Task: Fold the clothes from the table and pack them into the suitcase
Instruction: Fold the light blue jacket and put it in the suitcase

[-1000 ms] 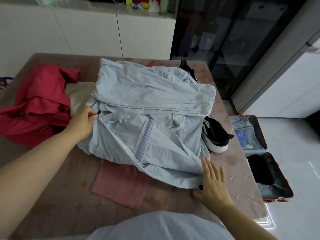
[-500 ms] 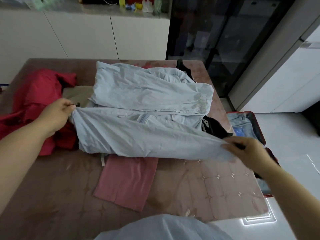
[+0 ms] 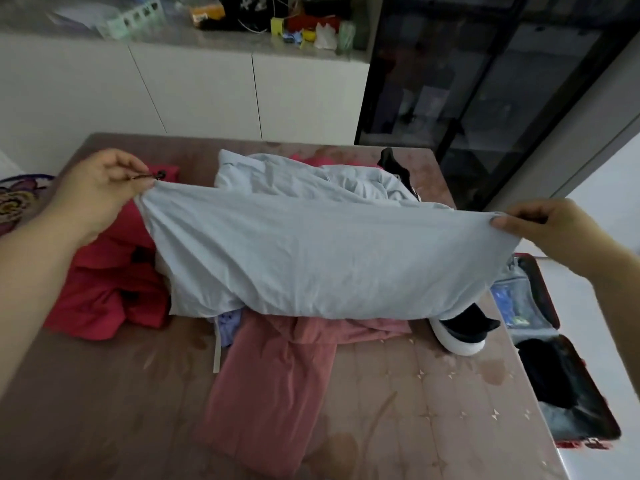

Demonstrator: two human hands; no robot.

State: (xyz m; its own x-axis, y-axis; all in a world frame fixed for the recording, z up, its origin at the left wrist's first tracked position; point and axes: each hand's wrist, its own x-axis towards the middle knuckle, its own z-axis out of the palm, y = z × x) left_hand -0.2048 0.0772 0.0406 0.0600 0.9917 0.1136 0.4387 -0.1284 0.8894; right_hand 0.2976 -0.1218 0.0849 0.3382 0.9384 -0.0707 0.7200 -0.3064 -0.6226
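Light blue garment [image 3: 322, 261] is pinched at two corners of its edge. The left corner is clamped between thumb and fingers of the left hand [image 3: 100, 188], mid-left of frame, along with a dark cord ending in a black toggle [image 3: 160, 174]. The right corner is clamped by thumb and curled fingers of the right hand [image 3: 547, 233], mid-right of frame. The held edge is stretched taut between the hands and lifted off the table [image 3: 433, 393]. The fabric hangs down as a wide sheet; the rest of the garment is bunched on the table behind it, centre of frame.

A crumpled red garment [image 3: 107, 292] is seen left of the blue one, partly under it. A pink garment [image 3: 273, 386] is laid flat at lower centre, its far end covered by the hanging blue fabric. A black shoe with white sole [image 3: 460, 334] is seen just right of the pink garment, its far part hidden by the blue fabric. A second dark shoe [image 3: 394, 168] is partly seen at the table's far edge.

The suitcase [image 3: 530, 306] is lying open on the floor at the right edge of frame, beside the table, with a black item [image 3: 550, 372] in its nearer half. White cabinets [image 3: 194, 95] are seen at upper left.
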